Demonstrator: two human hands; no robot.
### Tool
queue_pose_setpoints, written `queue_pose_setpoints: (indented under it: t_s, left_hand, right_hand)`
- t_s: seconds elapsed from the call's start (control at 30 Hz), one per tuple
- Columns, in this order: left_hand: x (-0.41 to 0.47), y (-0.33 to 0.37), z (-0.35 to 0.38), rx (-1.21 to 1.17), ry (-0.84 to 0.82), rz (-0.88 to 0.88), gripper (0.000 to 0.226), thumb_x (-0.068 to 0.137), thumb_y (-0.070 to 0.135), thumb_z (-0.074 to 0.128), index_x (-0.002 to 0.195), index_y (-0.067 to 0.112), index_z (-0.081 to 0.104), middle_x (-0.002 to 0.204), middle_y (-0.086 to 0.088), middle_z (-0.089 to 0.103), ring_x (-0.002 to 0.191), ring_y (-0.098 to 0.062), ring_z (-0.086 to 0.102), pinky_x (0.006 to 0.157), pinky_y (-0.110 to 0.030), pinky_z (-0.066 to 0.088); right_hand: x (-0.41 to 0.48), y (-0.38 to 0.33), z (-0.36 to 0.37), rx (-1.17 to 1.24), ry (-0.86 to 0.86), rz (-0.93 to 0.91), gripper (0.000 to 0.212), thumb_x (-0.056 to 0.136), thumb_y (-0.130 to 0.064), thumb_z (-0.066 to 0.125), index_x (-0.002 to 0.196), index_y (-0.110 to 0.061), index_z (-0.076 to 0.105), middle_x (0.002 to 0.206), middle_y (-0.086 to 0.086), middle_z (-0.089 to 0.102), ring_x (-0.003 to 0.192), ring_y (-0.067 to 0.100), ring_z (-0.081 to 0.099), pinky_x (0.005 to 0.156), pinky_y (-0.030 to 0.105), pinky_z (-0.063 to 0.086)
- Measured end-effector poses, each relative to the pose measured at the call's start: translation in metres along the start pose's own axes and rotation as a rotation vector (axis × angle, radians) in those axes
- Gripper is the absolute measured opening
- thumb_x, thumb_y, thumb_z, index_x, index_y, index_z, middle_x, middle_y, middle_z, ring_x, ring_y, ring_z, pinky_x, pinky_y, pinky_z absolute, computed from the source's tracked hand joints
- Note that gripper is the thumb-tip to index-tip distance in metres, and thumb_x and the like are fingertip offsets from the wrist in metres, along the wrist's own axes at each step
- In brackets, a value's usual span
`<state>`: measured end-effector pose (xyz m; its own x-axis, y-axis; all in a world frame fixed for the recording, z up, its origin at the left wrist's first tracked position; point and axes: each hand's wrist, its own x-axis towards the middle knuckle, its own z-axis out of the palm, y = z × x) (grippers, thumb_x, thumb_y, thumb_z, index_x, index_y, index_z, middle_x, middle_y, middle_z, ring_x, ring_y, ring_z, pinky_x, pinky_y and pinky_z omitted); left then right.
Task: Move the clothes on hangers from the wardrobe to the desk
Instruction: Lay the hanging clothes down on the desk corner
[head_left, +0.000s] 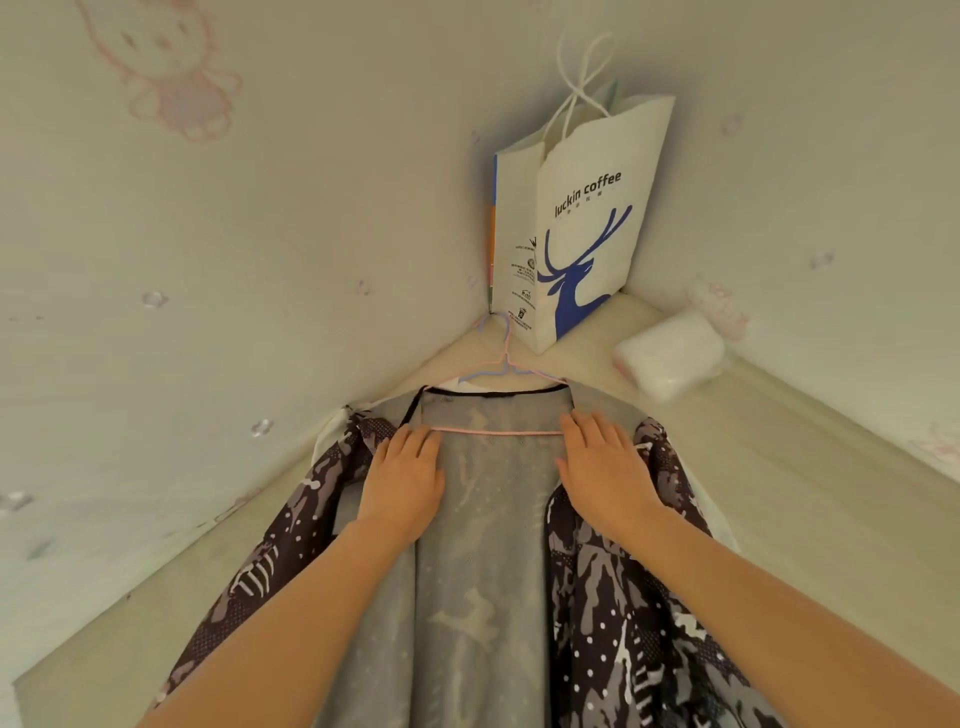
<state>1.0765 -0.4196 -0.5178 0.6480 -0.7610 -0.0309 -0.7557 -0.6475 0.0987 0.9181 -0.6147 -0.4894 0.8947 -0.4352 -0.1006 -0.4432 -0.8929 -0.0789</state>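
In the head view, a dark patterned jacket (623, 597) with a grey mesh lining was seen spread open on the pale desk (779, 467). Its pink hanger (498, 431) was pointed toward the far corner, near a paper coffee bag (576, 218) and a white tissue pack (670, 353). The left hand (405, 473) and right hand (602, 467) were laid flat on the lining, fingers straight, nothing gripped. The placing step was judged nearly done. Next, the hands would need to be lifted off and the wardrobe revisited for any remaining clothes.
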Motion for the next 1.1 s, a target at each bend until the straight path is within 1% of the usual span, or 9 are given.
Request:
queue_pose_setpoints:
  t_s: [0.13, 0.3, 0.33, 0.4, 0.5, 0.6, 0.77, 0.9, 1.1]
  left_hand:
    - [-0.061, 0.012, -0.007, 0.065, 0.012, 0.163, 0.048, 0.084, 0.028, 0.037, 0.115, 0.01, 0.068, 0.117, -0.006, 0.068, 0.116, -0.029, 0.061, 0.095, -0.047, 0.049]
    - [-0.147, 0.026, -0.007, 0.015, 0.013, 0.241, 0.048, 0.085, 0.029, 0.036, 0.118, 0.014, 0.067, 0.118, -0.002, 0.068, 0.112, -0.023, 0.063, 0.091, -0.039, 0.052]
    - [-0.164, 0.028, -0.009, 0.009, 0.008, 0.262, 0.048, 0.085, 0.029, 0.036, 0.118, 0.014, 0.068, 0.118, -0.001, 0.068, 0.112, -0.022, 0.064, 0.09, -0.038, 0.053]
    - [-0.197, 0.033, -0.011, 0.006, 0.011, 0.315, 0.048, 0.085, 0.028, 0.036, 0.117, 0.015, 0.068, 0.117, -0.001, 0.069, 0.111, -0.021, 0.064, 0.09, -0.036, 0.053]
    - [-0.244, 0.039, -0.011, 0.004, 0.019, 0.376, 0.047, 0.085, 0.028, 0.038, 0.118, 0.014, 0.068, 0.118, -0.001, 0.068, 0.113, -0.021, 0.063, 0.093, -0.036, 0.051]
    - [-0.285, 0.042, -0.008, -0.005, -0.009, 0.41, 0.047, 0.087, 0.028, 0.038, 0.12, 0.013, 0.066, 0.119, -0.002, 0.067, 0.115, -0.022, 0.061, 0.094, -0.036, 0.051]
    - [-0.339, 0.055, -0.011, -0.041, -0.021, 0.478, 0.046, 0.088, 0.027, 0.036, 0.12, 0.011, 0.066, 0.118, -0.003, 0.067, 0.116, -0.024, 0.061, 0.094, -0.037, 0.052]
    - [-0.375, 0.074, -0.015, -0.124, -0.027, 0.506, 0.045, 0.087, 0.028, 0.037, 0.118, 0.013, 0.067, 0.117, -0.003, 0.068, 0.113, -0.022, 0.063, 0.094, -0.036, 0.051]
    - [-0.424, 0.124, -0.015, -0.214, -0.061, 0.7, 0.042, 0.087, 0.029, 0.043, 0.117, 0.013, 0.066, 0.115, -0.001, 0.068, 0.112, -0.021, 0.062, 0.092, -0.035, 0.053]
  right_hand:
    - [-0.064, -0.024, 0.002, 0.03, -0.004, 0.054, 0.063, 0.1, -0.034, 0.038, 0.151, -0.004, 0.014, 0.158, 0.014, 0.017, 0.146, 0.035, 0.011, 0.118, 0.047, 0.015]
    - [-0.152, -0.06, 0.014, 0.048, -0.064, 0.118, 0.064, 0.1, -0.034, 0.037, 0.151, -0.006, 0.01, 0.158, 0.012, 0.008, 0.146, 0.034, 0.004, 0.118, 0.046, 0.011]
    - [-0.171, -0.068, 0.017, 0.041, -0.074, 0.139, 0.065, 0.099, -0.035, 0.04, 0.15, -0.005, 0.013, 0.158, 0.012, 0.011, 0.146, 0.035, 0.008, 0.117, 0.046, 0.013]
    - [-0.208, -0.084, 0.023, 0.035, -0.085, 0.187, 0.066, 0.095, -0.035, 0.051, 0.147, -0.004, 0.027, 0.153, 0.014, 0.029, 0.142, 0.037, 0.023, 0.113, 0.048, 0.025]
    - [-0.259, -0.107, 0.034, 0.019, -0.07, 0.237, 0.069, 0.08, -0.037, 0.071, 0.135, -0.002, 0.05, 0.136, 0.014, 0.054, 0.128, 0.037, 0.048, 0.099, 0.048, 0.045]
    - [-0.304, -0.13, 0.04, 0.03, -0.049, 0.291, 0.069, 0.068, -0.037, 0.081, 0.125, -0.003, 0.061, 0.123, 0.013, 0.064, 0.116, 0.034, 0.06, 0.09, 0.046, 0.052]
    - [-0.375, -0.158, 0.045, 0.029, -0.037, 0.354, 0.064, 0.062, -0.036, 0.085, 0.115, -0.004, 0.068, 0.112, 0.011, 0.07, 0.107, 0.031, 0.065, 0.086, 0.044, 0.056]
    - [-0.426, -0.173, 0.044, 0.062, -0.015, 0.412, 0.063, 0.06, -0.036, 0.086, 0.113, -0.006, 0.069, 0.11, 0.008, 0.071, 0.105, 0.028, 0.066, 0.084, 0.042, 0.056]
    - [-0.502, -0.183, 0.047, 0.147, -0.03, 0.574, 0.061, 0.066, -0.037, 0.082, 0.119, -0.011, 0.065, 0.115, 0.004, 0.068, 0.11, 0.024, 0.064, 0.092, 0.037, 0.051]
